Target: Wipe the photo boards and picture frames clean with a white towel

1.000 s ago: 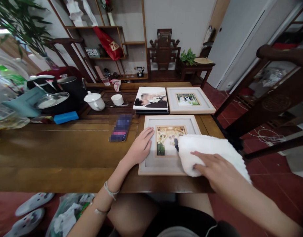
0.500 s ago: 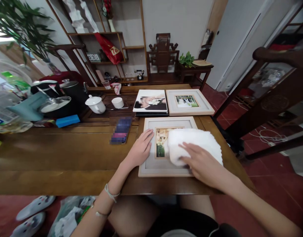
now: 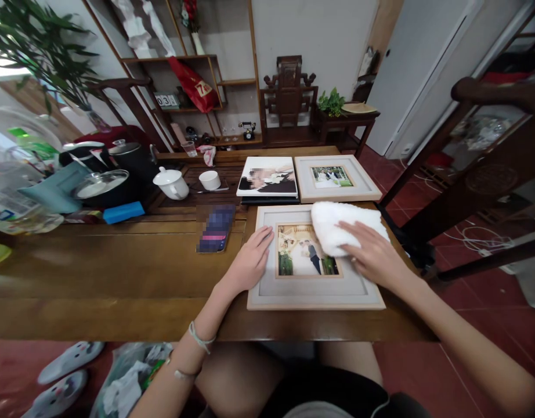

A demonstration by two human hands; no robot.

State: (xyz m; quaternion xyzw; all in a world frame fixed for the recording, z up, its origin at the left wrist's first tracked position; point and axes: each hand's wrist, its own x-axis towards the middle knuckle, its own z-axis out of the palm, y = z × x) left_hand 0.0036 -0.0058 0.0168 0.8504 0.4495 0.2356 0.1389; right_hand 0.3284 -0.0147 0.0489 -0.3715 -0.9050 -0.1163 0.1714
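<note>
A light wooden picture frame with a photo in it lies flat on the dark wooden table in front of me. My left hand rests flat on the frame's left border, fingers stretched out. My right hand presses a white fluffy cloth down on the frame's upper right corner, fingers lying flat on the cloth.
Behind the frame lie a photo book and a second frame. A phone lies left of the near frame. A white teapot, a cup, pots and a blue sponge stand at the left. A dark chair stands right.
My right hand has slid the white cloth from the frame's lower right, across the photo, up to its upper right corner. The left hand has stayed on the frame's left border.
</note>
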